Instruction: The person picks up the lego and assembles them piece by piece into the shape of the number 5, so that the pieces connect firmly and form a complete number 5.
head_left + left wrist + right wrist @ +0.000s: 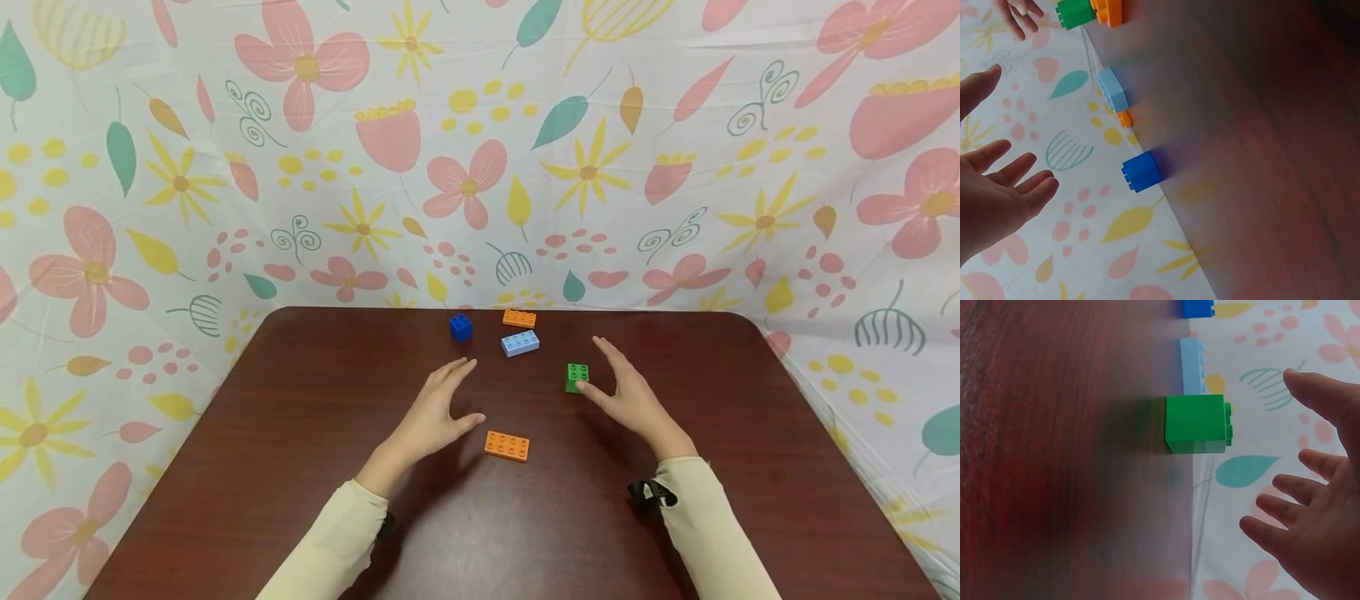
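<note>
Hovering above the dark table [277, 408], the left hand [429, 412] is held with fingers spread and nothing gripped, near the front orange brick [507, 446]. The right hand [636, 402] is likewise spread and unfilled, placed close to the green brick [577, 372] but apart from it. Farther back, a blue brick [461, 327], light blue brick [520, 343] and rear orange brick [519, 318] are grouped.

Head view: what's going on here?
A person has both hands over a table with five toy bricks, holding none. The left hand is open near the front orange brick; the right hand, also open, is by the green brick, apart from it in the right wrist view. Farther back lie the blue brick, light blue brick and rear orange brick, all separate.
</note>
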The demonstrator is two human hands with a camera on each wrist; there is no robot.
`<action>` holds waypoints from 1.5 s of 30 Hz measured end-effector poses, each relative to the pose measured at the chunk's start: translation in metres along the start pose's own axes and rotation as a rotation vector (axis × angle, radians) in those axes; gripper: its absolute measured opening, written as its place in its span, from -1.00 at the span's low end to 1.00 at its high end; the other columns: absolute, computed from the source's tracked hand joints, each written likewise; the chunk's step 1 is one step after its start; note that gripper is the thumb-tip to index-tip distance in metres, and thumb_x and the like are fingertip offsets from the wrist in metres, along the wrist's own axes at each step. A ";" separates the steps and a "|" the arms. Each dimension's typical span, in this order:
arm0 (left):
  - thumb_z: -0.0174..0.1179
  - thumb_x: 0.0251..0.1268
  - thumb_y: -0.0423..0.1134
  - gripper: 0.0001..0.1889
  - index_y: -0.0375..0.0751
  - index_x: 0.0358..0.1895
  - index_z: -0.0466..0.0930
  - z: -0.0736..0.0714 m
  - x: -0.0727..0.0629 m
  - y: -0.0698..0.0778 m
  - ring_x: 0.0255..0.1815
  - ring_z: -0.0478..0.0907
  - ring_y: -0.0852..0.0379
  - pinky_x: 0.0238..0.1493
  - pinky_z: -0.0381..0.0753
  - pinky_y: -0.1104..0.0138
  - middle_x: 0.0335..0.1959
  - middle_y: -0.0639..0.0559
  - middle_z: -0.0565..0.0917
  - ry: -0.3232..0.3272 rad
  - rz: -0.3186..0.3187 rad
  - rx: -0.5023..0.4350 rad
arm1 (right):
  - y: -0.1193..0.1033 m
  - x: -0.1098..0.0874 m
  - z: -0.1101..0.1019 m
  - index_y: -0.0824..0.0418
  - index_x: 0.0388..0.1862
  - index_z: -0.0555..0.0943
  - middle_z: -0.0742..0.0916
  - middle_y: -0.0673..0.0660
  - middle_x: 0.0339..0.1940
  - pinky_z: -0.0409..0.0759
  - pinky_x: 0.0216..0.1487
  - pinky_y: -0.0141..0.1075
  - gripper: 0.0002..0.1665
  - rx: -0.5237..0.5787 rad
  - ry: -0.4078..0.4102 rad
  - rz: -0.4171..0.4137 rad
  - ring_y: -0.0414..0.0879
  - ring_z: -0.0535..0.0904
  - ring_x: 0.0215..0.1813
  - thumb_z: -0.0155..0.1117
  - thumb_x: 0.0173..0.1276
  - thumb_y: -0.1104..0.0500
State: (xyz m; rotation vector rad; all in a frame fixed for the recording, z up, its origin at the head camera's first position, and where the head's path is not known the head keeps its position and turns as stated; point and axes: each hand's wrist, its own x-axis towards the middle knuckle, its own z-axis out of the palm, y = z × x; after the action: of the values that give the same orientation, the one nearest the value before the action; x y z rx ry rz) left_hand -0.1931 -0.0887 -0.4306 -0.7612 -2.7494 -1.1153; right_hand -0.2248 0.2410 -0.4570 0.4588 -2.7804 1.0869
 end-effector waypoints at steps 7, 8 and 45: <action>0.41 0.12 -0.20 -0.20 -0.19 0.44 0.22 0.006 -0.001 0.002 0.42 0.16 -0.15 0.31 0.28 -0.07 0.42 -0.17 0.26 -0.041 -0.021 -0.069 | 0.003 0.001 0.001 0.19 0.55 0.02 0.20 0.34 0.49 0.21 0.30 0.25 -0.02 0.060 -0.028 0.021 0.32 0.14 0.44 0.35 0.30 0.07; 0.41 0.13 -0.21 -0.20 -0.19 0.43 0.23 0.007 -0.001 0.003 0.41 0.16 -0.15 0.30 0.28 -0.08 0.41 -0.17 0.26 -0.044 -0.024 -0.078 | 0.004 0.002 0.001 0.18 0.54 0.02 0.21 0.35 0.49 0.23 0.29 0.25 -0.02 0.069 -0.031 0.022 0.33 0.16 0.43 0.34 0.31 0.07; 0.35 0.09 -0.49 -0.41 -0.43 0.25 0.40 0.041 -0.007 -0.006 -0.04 0.52 -0.16 -0.14 0.61 0.27 0.09 -0.29 0.54 -0.207 -0.227 -0.380 | 0.020 0.017 0.012 0.34 0.45 0.18 0.38 0.45 0.35 0.36 0.22 0.18 -0.24 0.326 -0.080 0.046 0.35 0.33 0.32 0.26 0.33 0.35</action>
State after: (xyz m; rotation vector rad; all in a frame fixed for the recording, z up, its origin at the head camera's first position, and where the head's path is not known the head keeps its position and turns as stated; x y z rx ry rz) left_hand -0.1852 -0.0675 -0.4664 -0.6386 -2.8852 -1.7319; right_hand -0.2475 0.2429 -0.4747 0.4815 -2.6977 1.5752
